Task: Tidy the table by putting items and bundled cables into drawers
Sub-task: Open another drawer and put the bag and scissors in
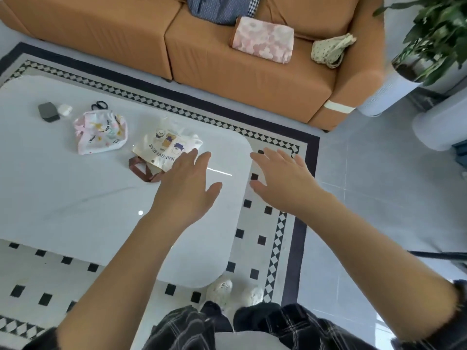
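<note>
A white marble table (75, 198) fills the left half of the head view. On it lie a cream bear-print bag (161, 146) with brown straps, a pink patterned pouch (101, 133), black scissors (99, 105), a dark grey case (48, 111) and a small white case (65, 109). My left hand (188, 184) hovers with straight fingers over the table, its fingertips at the bear bag's near edge. My right hand (280, 180) is spread, holding nothing, just past the table's right end, above the rug.
An orange sofa (252, 84) stands behind the table with a pink floral pouch (262, 39), a dotted drawstring bag (331, 50) and a blue cloth on it. A potted plant (429, 41) is at the right. A checkered rug (267, 223) lies underneath.
</note>
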A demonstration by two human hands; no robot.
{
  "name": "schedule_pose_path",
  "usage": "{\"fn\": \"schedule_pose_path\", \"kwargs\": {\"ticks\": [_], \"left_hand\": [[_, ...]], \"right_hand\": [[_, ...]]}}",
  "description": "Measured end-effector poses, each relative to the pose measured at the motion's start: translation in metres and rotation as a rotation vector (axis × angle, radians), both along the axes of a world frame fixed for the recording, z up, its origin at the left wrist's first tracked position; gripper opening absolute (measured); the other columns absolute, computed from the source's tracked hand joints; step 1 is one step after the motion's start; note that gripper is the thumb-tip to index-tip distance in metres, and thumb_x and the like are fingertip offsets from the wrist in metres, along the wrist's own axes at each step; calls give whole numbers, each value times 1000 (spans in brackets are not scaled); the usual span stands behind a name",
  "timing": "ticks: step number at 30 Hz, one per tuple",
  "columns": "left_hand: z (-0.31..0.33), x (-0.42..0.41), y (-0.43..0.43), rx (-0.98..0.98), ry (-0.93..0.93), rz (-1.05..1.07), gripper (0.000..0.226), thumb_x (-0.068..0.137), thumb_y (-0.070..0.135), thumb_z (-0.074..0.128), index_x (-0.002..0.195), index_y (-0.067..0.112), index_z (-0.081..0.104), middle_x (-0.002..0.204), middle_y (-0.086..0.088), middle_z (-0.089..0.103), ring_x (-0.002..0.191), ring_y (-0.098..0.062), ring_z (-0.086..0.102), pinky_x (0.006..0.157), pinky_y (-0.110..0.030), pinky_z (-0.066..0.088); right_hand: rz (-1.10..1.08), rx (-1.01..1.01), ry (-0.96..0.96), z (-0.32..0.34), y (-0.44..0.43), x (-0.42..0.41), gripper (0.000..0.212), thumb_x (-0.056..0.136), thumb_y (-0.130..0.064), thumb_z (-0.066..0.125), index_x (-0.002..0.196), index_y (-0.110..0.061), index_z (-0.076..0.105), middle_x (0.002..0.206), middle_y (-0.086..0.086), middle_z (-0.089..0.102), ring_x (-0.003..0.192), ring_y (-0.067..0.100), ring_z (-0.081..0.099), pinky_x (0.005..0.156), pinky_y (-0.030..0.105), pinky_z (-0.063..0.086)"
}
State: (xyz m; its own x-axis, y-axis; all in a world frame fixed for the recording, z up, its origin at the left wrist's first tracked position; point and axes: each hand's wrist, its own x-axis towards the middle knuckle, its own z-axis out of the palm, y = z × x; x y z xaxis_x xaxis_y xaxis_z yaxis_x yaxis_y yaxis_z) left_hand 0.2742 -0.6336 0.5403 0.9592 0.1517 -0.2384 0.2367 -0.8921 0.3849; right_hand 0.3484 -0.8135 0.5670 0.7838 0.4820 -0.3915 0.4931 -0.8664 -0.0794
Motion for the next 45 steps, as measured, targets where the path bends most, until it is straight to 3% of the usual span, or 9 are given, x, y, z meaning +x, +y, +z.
{"fn": "schedule_pose_path", "kwargs": {"ticks": [6,14,22,26,34,40,45], "left_hand": [[-19,91,-47,-67,37,121,64,95,43,49,149,20,22,158,-4,18,146,-23,13,113,-43,23],[-13,229,-92,-150,102,350,64,96,43,46,150,21,20,160,-4,11,147,-21,6,117,-41,17],[-19,369,-72,-144,77,501,61,95,42,49,146,17,28,155,-5,23,142,-22,18,109,-43,30],[-23,453,-39,-144,80,604,59,94,41,49,145,18,31,151,-3,28,139,-21,24,106,-42,32],[-12,560,25,-121,14,846,52,94,40,50,139,18,36,141,-1,39,128,-19,36,101,-37,35],[-25,603,69,-200,13,1149,59,94,42,49,146,21,29,153,-2,28,139,-22,26,111,-40,27],[-30,622,128,-233,-10,1359,57,94,41,49,144,18,33,148,-3,35,135,-22,31,107,-41,33]], "right_hand": [[118,6,-14,-21,-31,114,58,94,-44,44,146,-25,28,144,2,39,135,25,32,112,52,22],[327,-54,77,-21,-48,284,57,95,-42,43,147,-26,26,152,4,31,140,24,26,115,52,14],[530,-62,63,-17,0,448,56,96,-41,43,147,-24,27,148,3,36,138,25,28,113,52,15],[592,-119,90,-17,40,547,58,97,-42,42,150,-26,21,156,4,24,144,24,17,116,52,11],[879,-83,64,-16,153,667,57,95,-41,43,147,-26,25,151,5,32,139,25,26,112,49,17],[1132,-147,80,-26,256,721,57,96,-41,42,148,-24,26,152,5,31,140,25,27,113,48,17],[1270,-150,142,-42,351,725,56,95,-42,44,147,-24,29,148,3,38,135,24,35,110,46,26]]}}
